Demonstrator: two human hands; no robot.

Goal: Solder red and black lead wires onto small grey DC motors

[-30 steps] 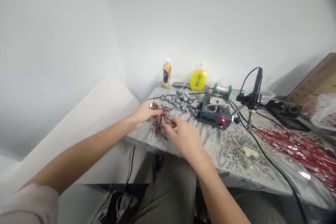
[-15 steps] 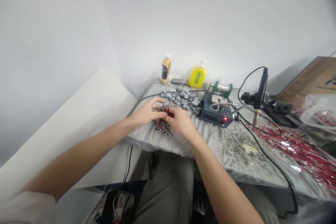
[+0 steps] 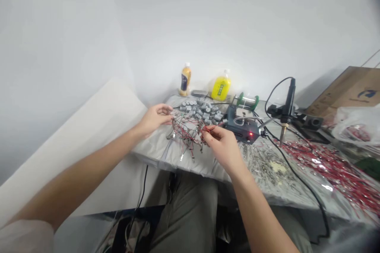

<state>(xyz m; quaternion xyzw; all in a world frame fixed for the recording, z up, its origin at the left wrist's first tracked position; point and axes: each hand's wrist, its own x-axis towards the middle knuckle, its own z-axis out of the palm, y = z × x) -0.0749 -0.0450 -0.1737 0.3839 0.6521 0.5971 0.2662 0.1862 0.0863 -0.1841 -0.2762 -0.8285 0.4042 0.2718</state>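
A tangled bunch of thin red and dark wires (image 3: 187, 132) with small metal ends spreads between my hands, low over the table's front part. My right hand (image 3: 224, 144) pinches the red wires at the bunch's right side between thumb and fingers. At the left side, my left hand (image 3: 152, 120) is curled with its thumb and fingertips at the ends of the wires; the exact grip is too small to make out clearly. Several grey cylindrical motor-like parts (image 3: 204, 108) lie in a pile just behind the bunch.
Right of my hands stands a soldering station (image 3: 242, 128) with a lit red light. Behind it is a solder spool (image 3: 247, 101). A soldering iron (image 3: 286, 106) hangs tip down in its stand. Red wires (image 3: 332, 170) cover the right side. Two bottles, orange (image 3: 185, 81) and yellow (image 3: 221, 88), stand by the wall.
My hands have moved apart, the left one leftward and the right one rightward. The wire bunch, compact before, is now spread out between them. The view has shifted slightly.
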